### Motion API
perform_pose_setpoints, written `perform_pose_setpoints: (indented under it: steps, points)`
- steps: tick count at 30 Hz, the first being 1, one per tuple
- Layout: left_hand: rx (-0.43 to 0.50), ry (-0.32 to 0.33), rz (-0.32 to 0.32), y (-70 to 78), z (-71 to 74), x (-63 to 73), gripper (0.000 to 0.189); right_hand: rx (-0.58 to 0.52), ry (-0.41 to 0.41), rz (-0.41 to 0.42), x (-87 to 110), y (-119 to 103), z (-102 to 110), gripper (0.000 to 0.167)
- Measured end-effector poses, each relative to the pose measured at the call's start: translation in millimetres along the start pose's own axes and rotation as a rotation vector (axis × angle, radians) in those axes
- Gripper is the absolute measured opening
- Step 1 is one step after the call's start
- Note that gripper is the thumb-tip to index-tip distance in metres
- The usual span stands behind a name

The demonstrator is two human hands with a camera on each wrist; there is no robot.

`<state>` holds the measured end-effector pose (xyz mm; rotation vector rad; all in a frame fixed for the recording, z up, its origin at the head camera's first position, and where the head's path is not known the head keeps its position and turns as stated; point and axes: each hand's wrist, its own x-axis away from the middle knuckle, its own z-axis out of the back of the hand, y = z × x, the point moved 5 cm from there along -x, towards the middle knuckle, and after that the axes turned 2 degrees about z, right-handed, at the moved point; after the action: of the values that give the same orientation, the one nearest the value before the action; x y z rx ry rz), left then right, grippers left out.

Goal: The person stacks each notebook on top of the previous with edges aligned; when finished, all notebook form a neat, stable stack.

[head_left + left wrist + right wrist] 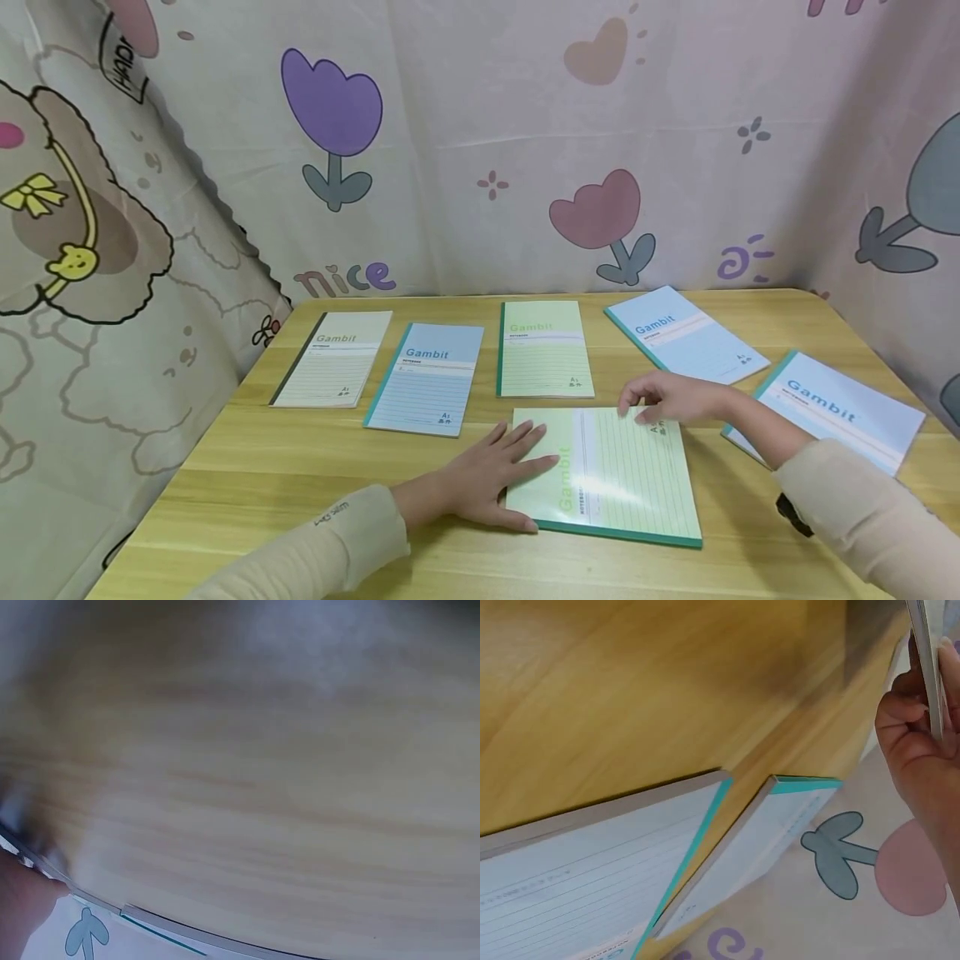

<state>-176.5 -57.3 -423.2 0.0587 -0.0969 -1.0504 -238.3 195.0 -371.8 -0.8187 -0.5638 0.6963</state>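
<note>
A green Gambit notebook lies turned sideways near the front middle of the table, its teal spine facing me. My left hand rests with spread fingers on its left end. At the far right corner, my right hand pinches the notebook's edge. The right wrist view shows that hand with thumb and fingers on either side of the notebook's pages. Only a small part of the left hand shows in the blurred left wrist view.
Behind lie a cream notebook, a blue notebook, another green notebook and a tilted blue notebook. One more blue notebook sits by the right forearm. A patterned cloth hangs beyond the wooden table.
</note>
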Motion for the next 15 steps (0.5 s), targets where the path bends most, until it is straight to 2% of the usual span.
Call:
perform_pose_setpoints:
  steps: [8,11,15]
  points:
    - [-0.028,0.040,0.003,-1.8,4.7,3.2,0.087,-0.036,-0.005,0.030,2.0,-7.9,5.8,0.015]
    - [-0.018,0.081,0.016,-4.7,7.5,4.9,0.091,-0.069,0.007,0.069,4.1,-11.1,9.5,0.015]
    - [0.045,0.150,0.048,-10.0,11.1,8.4,0.093,-0.126,0.017,0.121,8.1,-16.1,14.2,0.017]
